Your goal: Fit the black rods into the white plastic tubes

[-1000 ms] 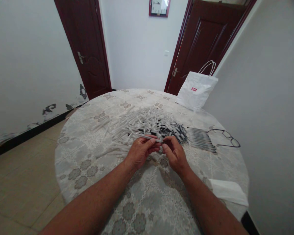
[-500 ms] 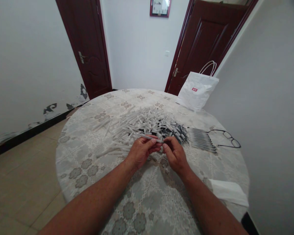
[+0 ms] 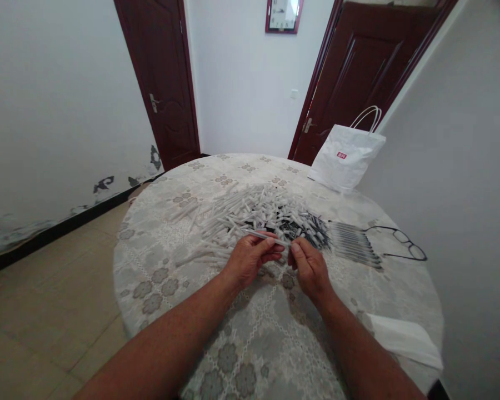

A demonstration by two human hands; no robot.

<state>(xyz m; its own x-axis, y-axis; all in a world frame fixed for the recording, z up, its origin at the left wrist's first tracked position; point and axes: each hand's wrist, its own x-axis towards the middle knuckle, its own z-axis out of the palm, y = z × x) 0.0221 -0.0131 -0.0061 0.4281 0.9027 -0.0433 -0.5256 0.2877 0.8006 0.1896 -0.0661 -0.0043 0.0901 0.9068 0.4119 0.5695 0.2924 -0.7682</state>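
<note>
My left hand point(image 3: 252, 256) holds a thin clear pen barrel point(image 3: 259, 235) between thumb and fingers, pointing right. My right hand point(image 3: 309, 266) pinches the barrel's right tip, with a small part I cannot make out between its fingers. Both hands hover over the round table point(image 3: 250, 344), just in front of a heap of white pen barrels point(image 3: 227, 214) and small dark pen parts point(image 3: 302, 222).
A row of finished pens point(image 3: 354, 243) lies right of the heap, with black-rimmed glasses point(image 3: 402, 240) beside it. A white paper bag point(image 3: 346, 155) stands at the back right. White folded paper point(image 3: 404, 340) lies at the near right edge. Two dark doors stand behind.
The view has shifted left, so everything sits further right in the picture. The hands keep the same grip on the barrel.
</note>
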